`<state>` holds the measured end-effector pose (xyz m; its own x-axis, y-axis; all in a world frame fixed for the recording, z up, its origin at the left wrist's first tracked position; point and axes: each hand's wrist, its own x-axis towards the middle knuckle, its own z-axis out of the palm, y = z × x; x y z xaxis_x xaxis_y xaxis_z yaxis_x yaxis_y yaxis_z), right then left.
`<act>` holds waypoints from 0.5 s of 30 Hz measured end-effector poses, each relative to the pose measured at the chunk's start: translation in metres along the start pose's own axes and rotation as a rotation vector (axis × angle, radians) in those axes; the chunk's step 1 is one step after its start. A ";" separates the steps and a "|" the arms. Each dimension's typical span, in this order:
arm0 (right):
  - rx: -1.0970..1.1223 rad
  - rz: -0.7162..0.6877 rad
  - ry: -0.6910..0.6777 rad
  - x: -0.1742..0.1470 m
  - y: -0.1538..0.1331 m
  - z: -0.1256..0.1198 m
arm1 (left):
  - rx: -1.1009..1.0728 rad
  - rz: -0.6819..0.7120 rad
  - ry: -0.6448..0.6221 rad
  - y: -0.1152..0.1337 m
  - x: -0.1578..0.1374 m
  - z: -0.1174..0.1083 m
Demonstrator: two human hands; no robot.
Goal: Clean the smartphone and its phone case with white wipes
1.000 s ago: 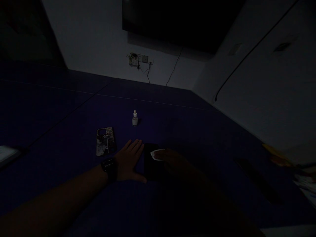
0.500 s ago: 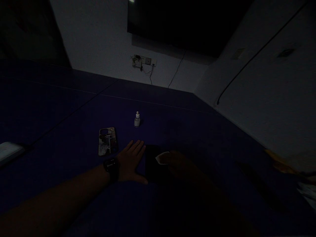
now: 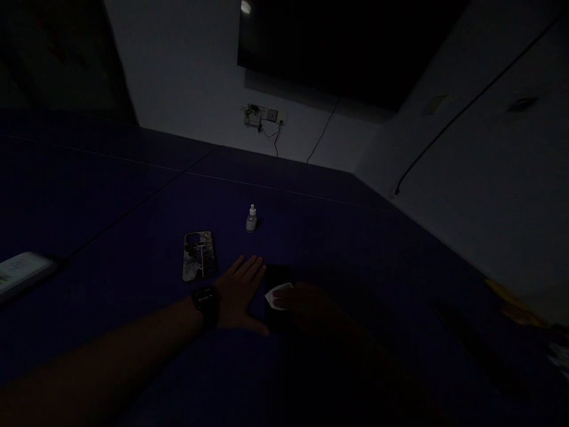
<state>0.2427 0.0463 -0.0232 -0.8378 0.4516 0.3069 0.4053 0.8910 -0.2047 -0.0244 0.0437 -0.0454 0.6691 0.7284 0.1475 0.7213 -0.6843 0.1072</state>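
My left hand (image 3: 237, 296) lies flat with its fingers spread, a dark watch (image 3: 205, 298) on its wrist. The thumb and fingertips are at the left edge of a dark, flat rectangular object (image 3: 276, 273), perhaps a phone; the dim light hides its details. Over that object, my right hand (image 3: 306, 303) presses a small white wipe (image 3: 271, 298) under its fingers. Much of this hand is lost in shadow. Beyond the left hand, a patterned phone case (image 3: 198, 256) rests on the blue surface, and a small dropper bottle (image 3: 251, 220) with a white cap stands upright.
At the far left is a white box-like object (image 3: 26, 273). A long dark object (image 3: 471, 341) and something yellow (image 3: 515, 303) lie on the right. Sockets with cables (image 3: 267, 115) and a large dark screen (image 3: 347, 47) are on the wall behind.
My right hand has moved the white wipe left across the dark object, closer to my left hand. My left hand stays flat in place. The view has shifted slightly.
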 end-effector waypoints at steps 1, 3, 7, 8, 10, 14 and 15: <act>-0.015 0.010 0.004 0.001 0.001 0.002 | 0.003 -0.005 0.005 0.000 0.000 0.001; -0.062 0.050 0.019 0.002 0.004 0.003 | 0.014 -0.017 0.030 0.001 0.000 0.002; -0.102 0.023 0.047 0.002 0.008 0.002 | 0.011 -0.003 0.027 0.000 0.001 0.003; -0.100 0.001 0.042 0.003 0.006 0.003 | 0.007 0.005 0.020 0.000 0.001 0.002; -0.106 -0.010 0.021 0.006 0.002 0.005 | 0.002 0.010 0.022 -0.001 0.001 0.002; -0.170 0.065 0.033 0.007 0.003 0.010 | -0.002 0.006 0.033 -0.002 0.000 0.002; -0.181 0.076 0.046 0.005 0.005 0.010 | -0.004 0.005 0.032 -0.002 0.000 0.003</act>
<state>0.2368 0.0524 -0.0318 -0.7863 0.5162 0.3396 0.5297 0.8461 -0.0595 -0.0249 0.0449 -0.0480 0.6661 0.7239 0.1798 0.7176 -0.6877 0.1101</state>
